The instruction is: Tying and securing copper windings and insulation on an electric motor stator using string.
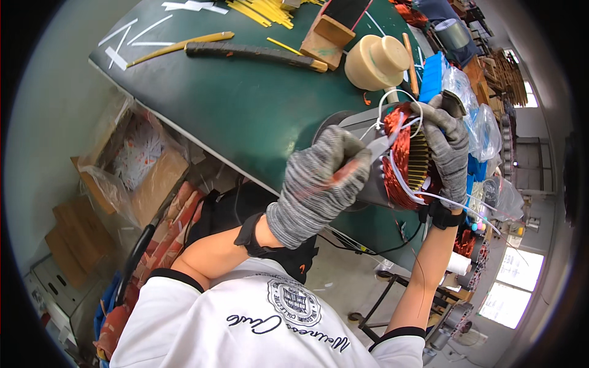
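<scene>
Close up: 2 gloved hands on a motor stator (pixel 406 161) at the green bench's (pixel 245 104) near edge.
Left hand (pixel 319 184) has its grip pinched on a thin metal tool (pixel 379 146), tip pointing right into the copper windings; right hand (pixel 446 147) wraps the stator's far rim, fingers closed on it. Stator's bore faces right, axis running left to right. White leads (pixel 429 197) trail right. Cardboard box (pixel 144 168) below the bench holds white strips. Bench is bare left of the stator; a mallet (pixel 375 60) lies behind it.

my left hand (pixel 319 184) hides the tool's handle | my right hand (pixel 448 153) covers the stator's (pixel 408 162) far side | coil ends blurred
</scene>
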Demonstrator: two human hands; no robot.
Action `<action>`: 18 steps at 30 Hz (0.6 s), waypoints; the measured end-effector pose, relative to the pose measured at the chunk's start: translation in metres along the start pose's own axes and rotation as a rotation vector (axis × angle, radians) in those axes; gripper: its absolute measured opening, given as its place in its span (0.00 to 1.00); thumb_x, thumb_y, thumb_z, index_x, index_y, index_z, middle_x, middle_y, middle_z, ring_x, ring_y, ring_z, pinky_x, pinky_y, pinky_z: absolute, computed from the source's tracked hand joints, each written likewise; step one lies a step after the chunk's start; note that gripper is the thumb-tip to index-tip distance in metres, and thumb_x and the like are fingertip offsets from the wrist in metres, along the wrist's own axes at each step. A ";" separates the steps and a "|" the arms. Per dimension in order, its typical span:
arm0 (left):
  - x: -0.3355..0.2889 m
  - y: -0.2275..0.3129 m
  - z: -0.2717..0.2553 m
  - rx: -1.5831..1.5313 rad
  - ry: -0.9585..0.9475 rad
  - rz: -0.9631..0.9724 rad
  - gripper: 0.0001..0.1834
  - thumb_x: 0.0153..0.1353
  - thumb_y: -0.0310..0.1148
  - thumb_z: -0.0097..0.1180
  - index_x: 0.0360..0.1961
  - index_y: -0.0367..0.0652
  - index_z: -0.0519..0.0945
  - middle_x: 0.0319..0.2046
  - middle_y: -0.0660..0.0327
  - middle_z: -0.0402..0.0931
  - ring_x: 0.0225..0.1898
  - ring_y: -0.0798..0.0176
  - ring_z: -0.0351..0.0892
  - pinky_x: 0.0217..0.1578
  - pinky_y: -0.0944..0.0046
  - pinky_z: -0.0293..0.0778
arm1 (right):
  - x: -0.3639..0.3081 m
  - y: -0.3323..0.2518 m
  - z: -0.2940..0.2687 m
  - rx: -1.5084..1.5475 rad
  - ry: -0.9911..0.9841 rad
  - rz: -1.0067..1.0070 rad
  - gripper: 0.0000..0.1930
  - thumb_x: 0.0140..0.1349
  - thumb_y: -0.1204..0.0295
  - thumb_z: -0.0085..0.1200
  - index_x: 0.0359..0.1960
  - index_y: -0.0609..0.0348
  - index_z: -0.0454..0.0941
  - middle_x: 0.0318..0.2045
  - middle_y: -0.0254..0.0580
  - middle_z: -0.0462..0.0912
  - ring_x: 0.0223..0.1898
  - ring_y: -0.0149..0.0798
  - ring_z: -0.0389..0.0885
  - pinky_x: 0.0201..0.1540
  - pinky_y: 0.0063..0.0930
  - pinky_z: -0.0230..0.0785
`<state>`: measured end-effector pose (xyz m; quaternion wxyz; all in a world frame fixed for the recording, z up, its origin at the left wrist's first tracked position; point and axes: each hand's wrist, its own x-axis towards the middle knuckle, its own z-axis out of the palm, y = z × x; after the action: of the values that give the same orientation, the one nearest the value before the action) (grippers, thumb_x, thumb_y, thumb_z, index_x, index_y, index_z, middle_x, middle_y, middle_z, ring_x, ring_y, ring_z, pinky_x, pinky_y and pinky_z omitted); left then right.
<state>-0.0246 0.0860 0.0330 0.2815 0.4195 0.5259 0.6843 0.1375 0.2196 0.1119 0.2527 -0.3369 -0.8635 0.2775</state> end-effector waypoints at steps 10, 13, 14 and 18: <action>-0.004 -0.008 0.013 0.079 -0.068 0.196 0.09 0.49 0.25 0.60 0.32 0.40 0.73 0.23 0.57 0.78 0.23 0.54 0.80 0.26 0.65 0.76 | -0.006 0.005 -0.003 0.137 0.005 0.170 0.13 0.53 0.80 0.47 0.40 0.61 0.79 0.37 0.34 0.73 0.41 0.28 0.71 0.49 0.21 0.60; -0.002 -0.012 0.020 0.110 -0.031 0.307 0.07 0.50 0.26 0.59 0.31 0.41 0.74 0.22 0.56 0.77 0.23 0.53 0.79 0.25 0.63 0.76 | -0.003 0.004 -0.003 0.100 -0.002 0.136 0.13 0.53 0.80 0.47 0.40 0.61 0.79 0.36 0.34 0.73 0.40 0.28 0.71 0.49 0.21 0.61; 0.002 -0.010 0.022 0.109 -0.034 0.311 0.07 0.50 0.26 0.59 0.31 0.41 0.74 0.22 0.56 0.77 0.23 0.53 0.79 0.25 0.63 0.76 | -0.003 0.000 -0.003 0.090 -0.015 0.138 0.13 0.53 0.80 0.46 0.40 0.61 0.80 0.36 0.34 0.73 0.40 0.28 0.71 0.48 0.20 0.61; 0.011 -0.001 0.026 0.318 -0.122 0.297 0.07 0.53 0.30 0.56 0.33 0.41 0.75 0.21 0.56 0.75 0.19 0.52 0.75 0.23 0.58 0.72 | -0.003 0.003 -0.003 0.052 -0.022 0.075 0.14 0.53 0.81 0.45 0.39 0.61 0.80 0.35 0.33 0.73 0.38 0.28 0.71 0.46 0.19 0.61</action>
<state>-0.0073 0.1079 0.0374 0.1389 0.5720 0.5416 0.6002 0.1431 0.2201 0.1115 0.2416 -0.3592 -0.8455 0.3128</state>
